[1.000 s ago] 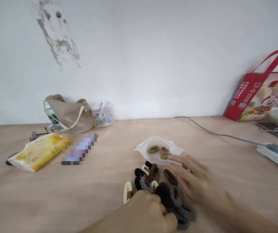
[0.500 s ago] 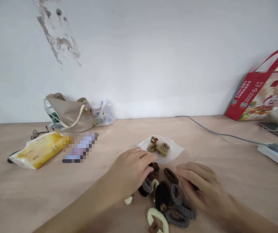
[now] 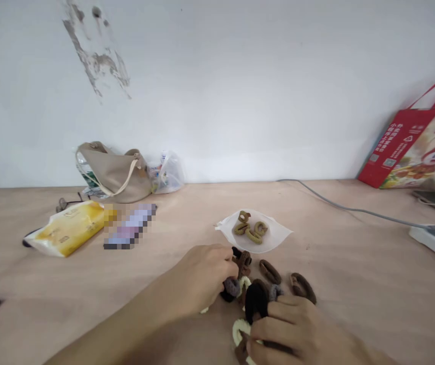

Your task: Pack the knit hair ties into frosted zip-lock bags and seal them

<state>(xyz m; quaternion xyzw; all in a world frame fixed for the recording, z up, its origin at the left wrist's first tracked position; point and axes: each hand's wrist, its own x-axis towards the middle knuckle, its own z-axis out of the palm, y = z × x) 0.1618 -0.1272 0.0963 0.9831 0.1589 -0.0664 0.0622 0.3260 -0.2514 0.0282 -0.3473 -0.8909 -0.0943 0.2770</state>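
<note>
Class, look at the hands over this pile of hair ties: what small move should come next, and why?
Probably lift the black hair tie onto the white pouch: the right hand already has its fingers on it, and the pouch holds only tan hair ties, so it offers an open spot away from the heap.

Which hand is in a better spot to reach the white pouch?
Probably your left hand: it sits closer to the white pouch, just in front of it. The right hand is farther back, down against a black hair tie.
</note>
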